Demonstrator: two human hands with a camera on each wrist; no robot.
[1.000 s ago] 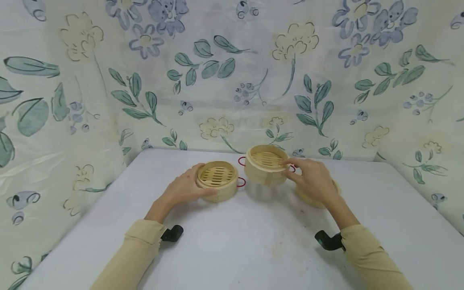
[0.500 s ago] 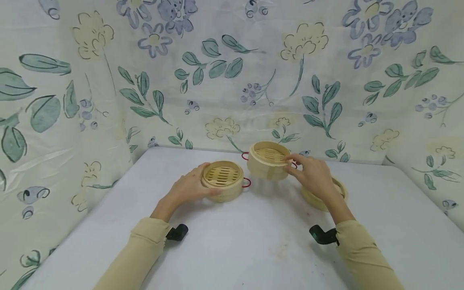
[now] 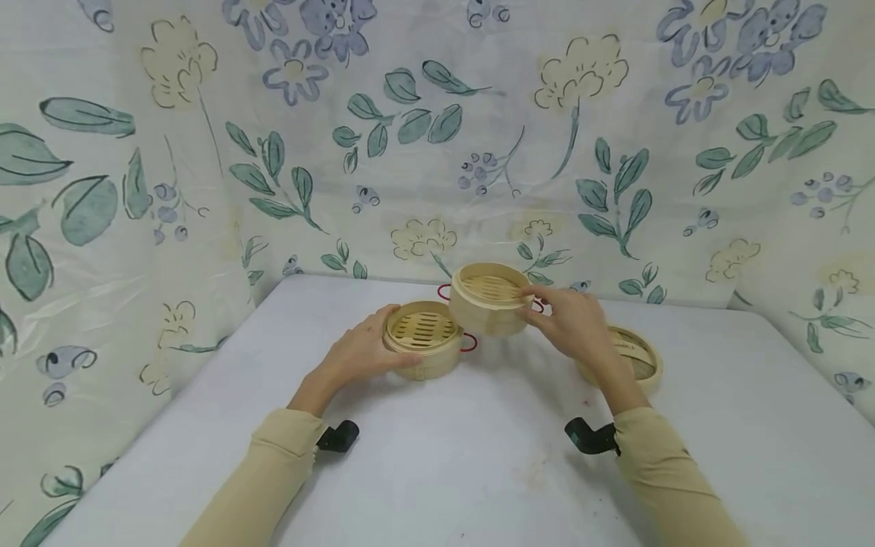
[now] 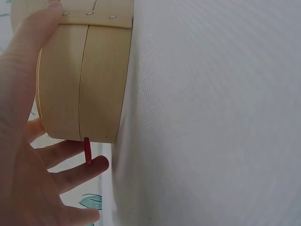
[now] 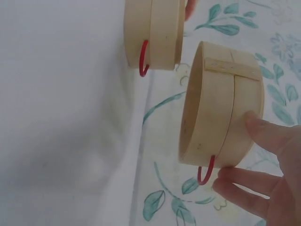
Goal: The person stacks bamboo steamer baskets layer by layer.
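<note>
Head view shows the raised steamer tier held clear of the table, at about 1 o'clock from the seated steamer tier and overlapping its far right rim; the right wrist view confirms open air under the raised one. The right hand pinches this tier at its right wall, thumb on the side and fingers below near the red wire handle. The left hand grips the seated tier from 9 o'clock, thumb curled over the near wall and fingers round the far side, pressing it to the table. In my judgement, the step is done well by keeping the raised tier level, bringing its base squarely over the lower rim, lining up the red handles, and lowering straight down while the left hand holds the base steady; a tilted approach risks catching the rim. A woven lid lies at 3 o'clock of the right hand, partly hidden by the wrist. Floral cloth backs the table. Against the frame of one second ago, the raised tier has travelled up and leftward, toward the seated tier, the gap between them has closed, and the lid is more exposed; the left hand's grip is unchanged.
</note>
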